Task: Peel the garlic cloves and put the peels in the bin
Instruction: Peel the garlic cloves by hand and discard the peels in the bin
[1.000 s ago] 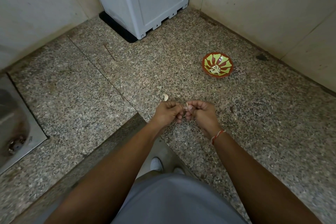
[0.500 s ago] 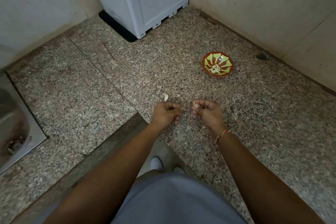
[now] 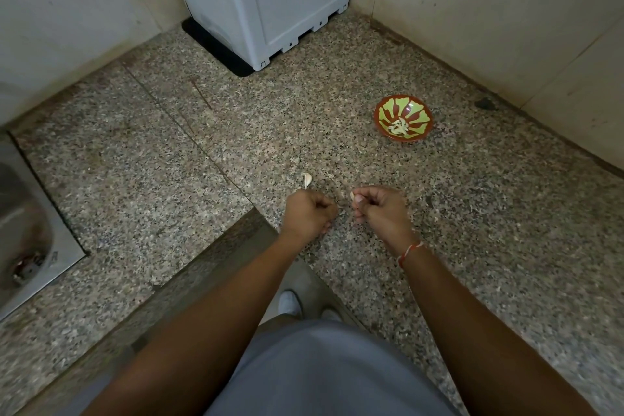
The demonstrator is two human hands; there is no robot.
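Speckled granite counter (image 3: 169,162) fills the frame, with a steel sink (image 3: 30,240) at the left edge and a grey plastic box (image 3: 270,0) at top centre. Just left of centre my left hand (image 3: 309,213) is curled into a fist, whether round a peel I cannot tell, and a pale loose garlic clove (image 3: 307,180) lies just above it. Right of centre my right hand (image 3: 381,209) pinches a small pale garlic clove (image 3: 353,195) at the fingertips, and the red-and-green ceramic bowl (image 3: 422,111) holding peeled cloves sits upper right.
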